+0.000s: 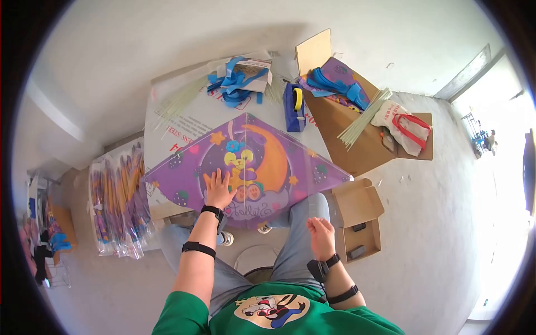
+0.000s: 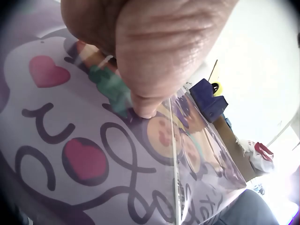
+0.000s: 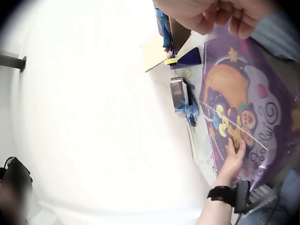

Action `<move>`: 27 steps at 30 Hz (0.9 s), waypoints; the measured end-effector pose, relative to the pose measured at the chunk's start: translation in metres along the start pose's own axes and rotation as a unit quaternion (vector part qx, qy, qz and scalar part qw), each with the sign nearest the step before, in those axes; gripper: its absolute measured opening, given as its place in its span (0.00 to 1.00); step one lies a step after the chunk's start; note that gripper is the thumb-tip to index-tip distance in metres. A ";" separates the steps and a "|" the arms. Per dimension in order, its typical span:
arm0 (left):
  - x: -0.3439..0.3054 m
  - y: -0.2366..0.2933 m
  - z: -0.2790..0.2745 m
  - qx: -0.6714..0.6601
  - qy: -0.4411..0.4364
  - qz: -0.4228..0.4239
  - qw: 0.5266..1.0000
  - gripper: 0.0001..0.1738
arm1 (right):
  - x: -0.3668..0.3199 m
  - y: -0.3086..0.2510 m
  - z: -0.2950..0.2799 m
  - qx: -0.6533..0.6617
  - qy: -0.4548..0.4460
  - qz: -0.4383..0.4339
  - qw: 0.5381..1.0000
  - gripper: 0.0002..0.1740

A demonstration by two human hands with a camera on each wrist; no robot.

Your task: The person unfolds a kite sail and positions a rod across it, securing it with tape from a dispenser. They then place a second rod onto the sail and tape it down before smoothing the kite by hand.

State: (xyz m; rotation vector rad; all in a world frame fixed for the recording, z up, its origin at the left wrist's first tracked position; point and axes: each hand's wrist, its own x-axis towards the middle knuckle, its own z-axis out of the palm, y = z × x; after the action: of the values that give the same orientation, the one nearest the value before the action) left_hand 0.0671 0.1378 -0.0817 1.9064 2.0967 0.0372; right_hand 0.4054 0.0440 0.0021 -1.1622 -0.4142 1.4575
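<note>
A purple diamond-shaped kite (image 1: 312, 167), printed with an orange moon and a yellow cartoon animal, lies over the table's near edge. Its lower corner reaches above the person's lap, and a thin pale rod (image 2: 176, 173) runs down its middle. Spread fingers of the left hand (image 1: 219, 191) rest on the print left of this rod. To the right of the kite's lower edge, the right hand (image 1: 321, 237) is raised with its fingers curled in. No object shows in it, though the inside of the fingers is partly hidden.
A blue tape dispenser (image 1: 294, 108) stands behind the kite, near a small box with blue ribbons (image 1: 237, 81). At right, a large carton (image 1: 352, 134) bears thin sticks (image 1: 363, 120) and a white bag (image 1: 399, 125). Bagged kites (image 1: 120, 201) lie left; an open small box (image 1: 357, 234) sits right.
</note>
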 end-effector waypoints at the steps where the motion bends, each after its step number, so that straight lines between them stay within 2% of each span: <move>1: 0.000 0.000 -0.001 0.001 0.000 0.001 1.000 0.43 | -0.007 0.001 -0.001 -0.001 0.006 0.006 1.000 0.04; 5: 0.000 0.001 -0.004 0.012 0.001 0.008 1.000 0.44 | -0.009 -0.001 0.004 0.009 0.023 0.028 0.999 0.04; 16: 0.004 0.004 -0.010 0.007 -0.053 -0.018 0.998 0.45 | -0.025 -0.022 0.017 0.045 -0.023 -0.029 0.998 0.05; 22: 0.004 0.003 -0.009 0.046 -0.049 -0.014 0.998 0.46 | -0.039 0.004 -0.009 0.061 0.008 0.019 0.998 0.05; 24: 0.006 0.002 -0.008 0.004 -0.004 0.003 1.000 0.44 | -0.041 0.005 -0.011 0.064 0.014 0.021 0.998 0.05; 25: 0.009 0.002 -0.008 0.006 -0.003 0.003 1.000 0.44 | -0.040 0.004 -0.012 0.045 0.017 0.027 0.998 0.05; 27: 0.012 0.011 -0.029 0.050 -0.020 -0.020 0.998 0.36 | -0.037 0.004 -0.015 0.029 0.018 0.032 0.999 0.05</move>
State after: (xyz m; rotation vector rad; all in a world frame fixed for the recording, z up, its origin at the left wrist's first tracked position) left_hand 0.0700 0.1562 -0.0544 1.9031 2.1460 -0.1152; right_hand 0.4099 0.0042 0.0080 -1.1623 -0.3101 1.4927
